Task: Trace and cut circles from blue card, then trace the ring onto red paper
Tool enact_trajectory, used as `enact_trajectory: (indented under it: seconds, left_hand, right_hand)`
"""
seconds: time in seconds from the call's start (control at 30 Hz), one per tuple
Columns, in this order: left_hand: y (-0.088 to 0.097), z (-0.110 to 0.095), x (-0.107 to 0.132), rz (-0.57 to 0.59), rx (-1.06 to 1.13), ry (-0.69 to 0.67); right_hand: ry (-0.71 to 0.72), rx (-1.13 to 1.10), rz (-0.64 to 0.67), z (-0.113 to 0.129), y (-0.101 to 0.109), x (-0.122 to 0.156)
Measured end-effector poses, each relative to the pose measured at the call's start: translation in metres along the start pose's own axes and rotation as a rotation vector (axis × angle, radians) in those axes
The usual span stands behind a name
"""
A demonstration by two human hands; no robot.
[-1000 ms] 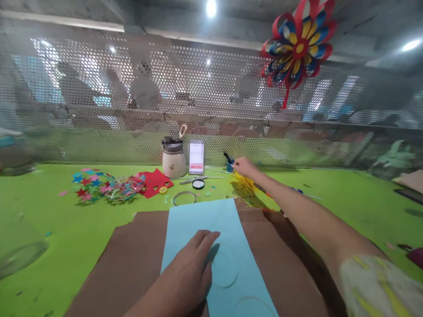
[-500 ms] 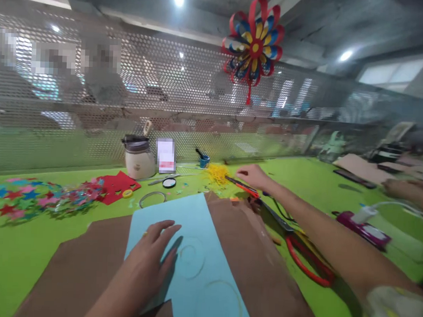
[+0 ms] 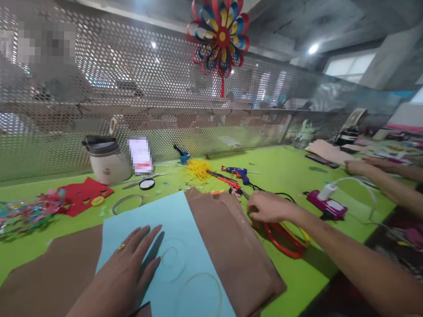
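Observation:
My left hand [image 3: 133, 260] lies with its fingers stretched out on a light blue sheet of paper [image 3: 168, 217], which bears drawn circles. Beneath the sheet is brown cardboard [image 3: 223, 233]. Over on the right, my right hand [image 3: 270, 207] is lowered beside the cardboard's edge, its fingers curled together; what they hold, if anything, is hidden. Large scissors with red handles [image 3: 284, 246] lie under and beside that hand, their blades partly covered. A blue hot glue gun [image 3: 238, 173] lies behind it, near smaller orange-handled scissors [image 3: 228, 180].
Yellow paper shreds [image 3: 197, 168], a metal ring [image 3: 127, 202], red paper [image 3: 83, 195] and a white jug [image 3: 107, 164] are along the back left. A purple power strip [image 3: 326, 206] lies right. Another person's arms [image 3: 387, 181] reach in there. A paper flower [image 3: 221, 36] hangs above.
My right hand has moved back from near the glue gun, down toward the red-handled scissors, uncovering the glue gun. The view has turned right. My left hand stays on the blue paper.

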State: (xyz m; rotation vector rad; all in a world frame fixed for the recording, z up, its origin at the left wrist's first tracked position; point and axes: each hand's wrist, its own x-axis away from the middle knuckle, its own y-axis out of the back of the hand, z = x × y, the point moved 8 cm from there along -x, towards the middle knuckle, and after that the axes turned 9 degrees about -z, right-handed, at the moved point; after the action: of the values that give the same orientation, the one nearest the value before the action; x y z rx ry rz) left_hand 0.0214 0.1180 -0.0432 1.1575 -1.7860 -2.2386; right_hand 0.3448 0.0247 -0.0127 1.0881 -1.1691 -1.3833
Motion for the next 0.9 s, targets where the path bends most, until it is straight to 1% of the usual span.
enact_trajectory:
  seconds: [0.1, 0.17, 0.23, 0.3, 0.37, 0.43, 0.47, 0.5, 0.53, 0.57, 0.6, 0.63, 0.73, 0.83, 0.9]
  left_hand:
    - [0.000, -0.002, -0.002, 0.000, 0.007, -0.009]
    - [-0.001, -0.004, -0.003, 0.023, 0.031, -0.001]
    - [-0.001, -0.008, -0.003, 0.061, 0.061, 0.020]
    - [-0.001, -0.015, -0.003, 0.121, 0.091, 0.035]
    - [-0.001, -0.024, -0.004, 0.185, 0.109, 0.044]
    - [0.001, -0.032, -0.006, 0.222, 0.108, 0.059]
    - [0.001, -0.035, -0.007, 0.234, 0.101, 0.070]
    - [0.000, -0.038, -0.007, 0.242, 0.097, 0.078]
    - [0.000, -0.041, -0.008, 0.248, 0.098, 0.081]
    - [0.000, -0.043, -0.008, 0.248, 0.103, 0.082]
    - [-0.001, -0.046, -0.008, 0.247, 0.111, 0.081]
    - [-0.001, -0.049, -0.009, 0.244, 0.121, 0.081]
    - [-0.002, -0.054, -0.010, 0.240, 0.146, 0.096]
    - [0.001, -0.055, -0.012, 0.246, 0.168, 0.128]
    - [0.006, -0.054, -0.012, 0.254, 0.183, 0.140]
  right_hand:
    - [0.044, 0.040, -0.001, 0.011, -0.007, 0.018]
    - [0.046, 0.064, -0.028, 0.015, -0.011, 0.022]
    - [0.027, 0.085, -0.060, 0.012, -0.010, 0.023]
    - [-0.003, 0.102, -0.093, 0.001, -0.002, 0.025]
    - [-0.037, 0.113, -0.131, -0.019, 0.012, 0.031]
    - [-0.077, 0.107, -0.179, -0.040, 0.028, 0.039]
    - [-0.114, 0.071, -0.224, -0.050, 0.037, 0.043]
    - [-0.168, -0.078, -0.294, -0.059, 0.045, 0.049]
    - [-0.206, -0.272, -0.334, -0.063, 0.048, 0.053]
    - [-0.228, -0.483, -0.349, -0.062, 0.048, 0.055]
    - [-0.234, -0.687, -0.341, -0.056, 0.045, 0.056]
    - [-0.221, -0.862, -0.315, -0.044, 0.040, 0.055]
    - [-0.126, -1.236, -0.241, 0.006, 0.026, 0.043]
    - [-0.102, -1.506, -0.183, 0.047, 0.015, 0.026]
    - [-0.105, -1.619, -0.146, 0.064, 0.012, 0.019]
